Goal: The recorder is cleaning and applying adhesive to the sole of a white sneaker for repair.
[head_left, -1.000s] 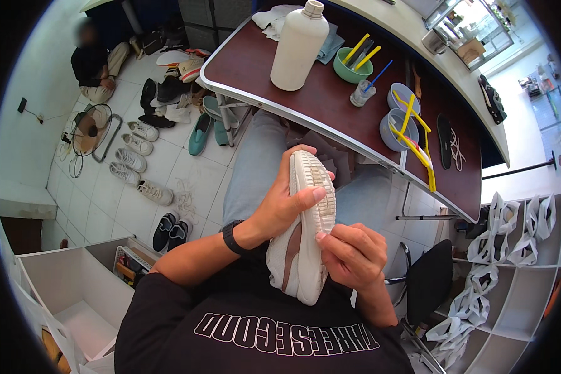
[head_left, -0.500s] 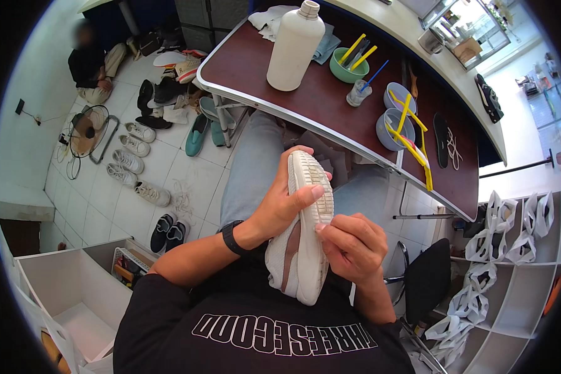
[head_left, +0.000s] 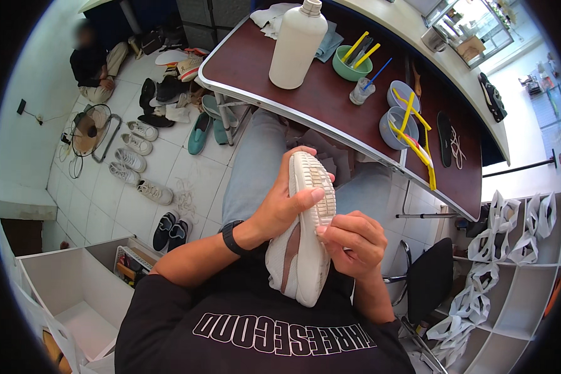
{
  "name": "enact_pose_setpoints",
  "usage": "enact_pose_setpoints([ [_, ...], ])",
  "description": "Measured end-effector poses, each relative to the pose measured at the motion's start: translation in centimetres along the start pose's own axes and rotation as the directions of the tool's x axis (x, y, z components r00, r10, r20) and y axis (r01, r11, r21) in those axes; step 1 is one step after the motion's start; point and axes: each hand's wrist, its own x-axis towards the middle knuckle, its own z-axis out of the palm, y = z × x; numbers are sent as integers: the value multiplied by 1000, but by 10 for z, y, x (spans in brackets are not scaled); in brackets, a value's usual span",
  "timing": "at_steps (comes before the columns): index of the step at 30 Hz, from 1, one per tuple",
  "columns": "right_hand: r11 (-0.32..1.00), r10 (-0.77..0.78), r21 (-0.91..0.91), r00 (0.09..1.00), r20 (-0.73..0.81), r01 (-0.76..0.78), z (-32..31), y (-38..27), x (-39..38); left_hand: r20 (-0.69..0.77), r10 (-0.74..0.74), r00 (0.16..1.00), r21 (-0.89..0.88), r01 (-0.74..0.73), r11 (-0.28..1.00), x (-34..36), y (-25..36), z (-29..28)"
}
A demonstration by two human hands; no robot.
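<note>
A white sneaker (head_left: 291, 249) with a brownish-pink side stripe is held up over my lap, its ridged sole turned toward the right. My left hand (head_left: 285, 202) wraps round the sneaker's front part, with the thumb pressed across the sole. At the right edge of the sole is my right hand (head_left: 353, 242), fingers curled and pinched together against it. Whatever lies between those fingertips, if anything, is too small to make out. A black band circles my left wrist.
Ahead stands a dark red table (head_left: 243, 68) carrying a white bottle (head_left: 298, 50), a green bowl (head_left: 349, 65) with yellow-handled tools, and purple bowls (head_left: 397, 131). Several shoes (head_left: 131, 159) lie on the floor at left, near a fan (head_left: 91, 129) and a seated person (head_left: 95, 65). Shelves (head_left: 511, 293) stand at right.
My right fingers have shifted slightly at the sole's edge and the hand has turned a little. The left hand keeps the same hold on the sneaker.
</note>
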Motion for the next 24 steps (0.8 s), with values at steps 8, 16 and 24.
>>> enact_pose_setpoints([
  [8, 998, 14, 55, 1000, 10, -14, 0, 3, 0, 26, -11, 1000, -2, 11, 1000, 1, -1, 1],
  [16, 1000, -18, 16, 998, 60, 17, -9, 3, -4, 37, -13, 999, 5, 13, 1000, 1, -2, 2],
  [24, 996, -60, -61, 997, 55, 63, -12, 0, 2, 49, -17, 999, 28, 16, 999, -2, -1, 4],
])
